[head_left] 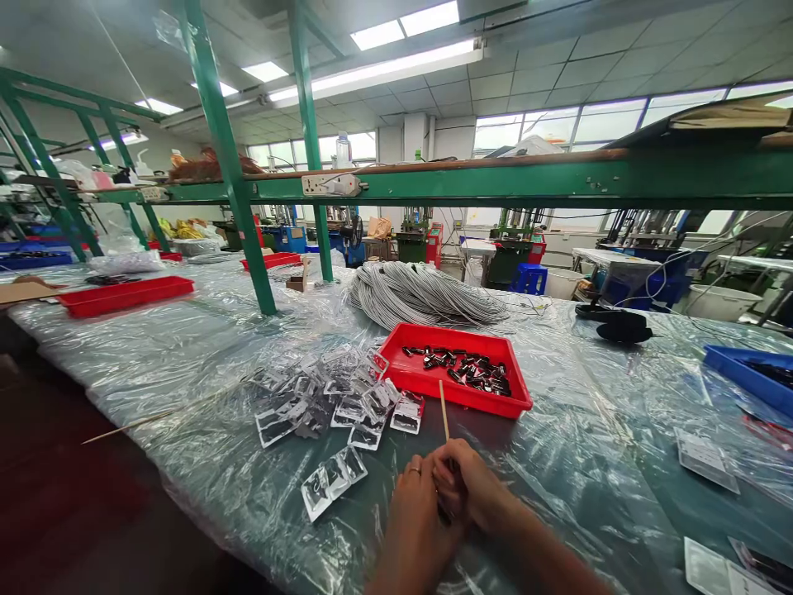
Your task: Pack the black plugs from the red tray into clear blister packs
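My right hand (480, 483) is closed, and a thin wooden stick (444, 411) rises from its fingertips. Against it, my left hand (416, 504) is closed too; a dark bit shows between the hands, but I cannot make out what it is. Just beyond them, a red tray (458, 397) holds many small shiny black parts (480, 372). To its left lies a loose pile of clear plastic packs (334, 388) with dark contents. Nearer my left hand, a strip of such packs (334, 481) lies apart on the plastic sheeting.
Behind the tray lies a big coil of grey cable (421, 295). A green post (232, 165) stands on the table, with a green shelf beam (496, 183) across. Another red tray (127, 296) is at left, a blue tray (752, 382) at right. A long thin stick (145, 420) lies at left.
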Demonstrator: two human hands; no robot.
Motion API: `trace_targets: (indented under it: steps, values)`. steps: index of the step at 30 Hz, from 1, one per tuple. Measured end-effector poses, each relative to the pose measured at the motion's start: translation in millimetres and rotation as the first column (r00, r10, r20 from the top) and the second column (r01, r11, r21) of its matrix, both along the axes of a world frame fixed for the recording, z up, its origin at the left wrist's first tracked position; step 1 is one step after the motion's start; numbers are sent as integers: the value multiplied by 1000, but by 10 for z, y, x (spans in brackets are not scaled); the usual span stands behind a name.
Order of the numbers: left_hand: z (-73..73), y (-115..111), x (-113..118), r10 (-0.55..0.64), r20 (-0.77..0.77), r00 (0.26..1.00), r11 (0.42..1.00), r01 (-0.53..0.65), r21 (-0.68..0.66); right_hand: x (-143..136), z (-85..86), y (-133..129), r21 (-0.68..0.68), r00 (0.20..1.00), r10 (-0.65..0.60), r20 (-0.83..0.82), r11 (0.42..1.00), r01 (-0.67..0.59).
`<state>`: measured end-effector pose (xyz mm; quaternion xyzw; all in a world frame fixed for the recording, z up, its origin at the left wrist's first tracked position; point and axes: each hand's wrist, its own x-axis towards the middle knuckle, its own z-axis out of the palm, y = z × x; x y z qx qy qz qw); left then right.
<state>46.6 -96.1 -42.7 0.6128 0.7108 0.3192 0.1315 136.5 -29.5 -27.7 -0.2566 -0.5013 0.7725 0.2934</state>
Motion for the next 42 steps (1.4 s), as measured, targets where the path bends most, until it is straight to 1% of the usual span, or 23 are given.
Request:
trace_targets:
  steps: [2,3,6,8,9,12,15,20,23,27,30,32,35,37,39,40,42]
  values:
    - [28,-9,-10,-44,-23,999,997,42,-68,18,22,33,-39,999,4,-46,999,-6]
    - [45,-19,-18,-62,-17,998,993,60,-100,31,34,63,-53,997,-14,-79,999,10]
    - [93,-62,-39,-89,14,996,985,90,-147,82,73,198,-70,967,-135,-216,990,123]
    - [114,-88,-43,-113,-4,994,983,111,-145,108,84,283,-68,934,-203,-295,979,191]
    - [121,-97,-42,-124,-23,992,983,120,-143,112,81,309,-66,923,-216,-318,976,206]
    - [135,-106,-26,-155,-64,986,978,144,-148,78,41,306,-62,913,-219,-344,976,210]
    - [140,-98,-11,-147,-66,987,976,134,-169,12,-11,241,-50,910,-223,-349,974,219]
    - [129,-102,-10,-148,-62,987,980,137,-146,-20,-78,181,11,927,-220,-305,972,235]
    - [133,-115,-4,-144,-84,986,982,132,-134,22,-78,176,22,963,-161,-218,985,170]
    - [140,-116,20,-132,-106,986,980,114,-163,92,20,192,-14,995,-6,-98,1000,5]
    - [117,-108,33,-125,-111,986,978,103,-183,147,96,197,-56,994,101,-50,993,-104]
    - [94,-104,36,-113,-108,988,978,91,-187,186,112,186,-81,986,164,-29,983,-166]
    - [77,-105,38,-99,-106,989,980,79,-181,227,89,164,-89,969,245,-19,965,-245]
    - [87,-107,34,-101,-100,990,980,82,-182,235,62,171,-88,964,266,-28,960,-267]
    - [111,-108,28,-113,-92,989,979,95,-183,236,43,214,-87,973,219,-71,971,-225]
    - [126,-109,25,-117,-91,989,979,100,-176,238,38,249,-83,981,158,-112,982,-168]
    - [156,-110,23,-114,-98,989,982,97,-162,246,35,332,-75,976,-8,-218,997,-9]
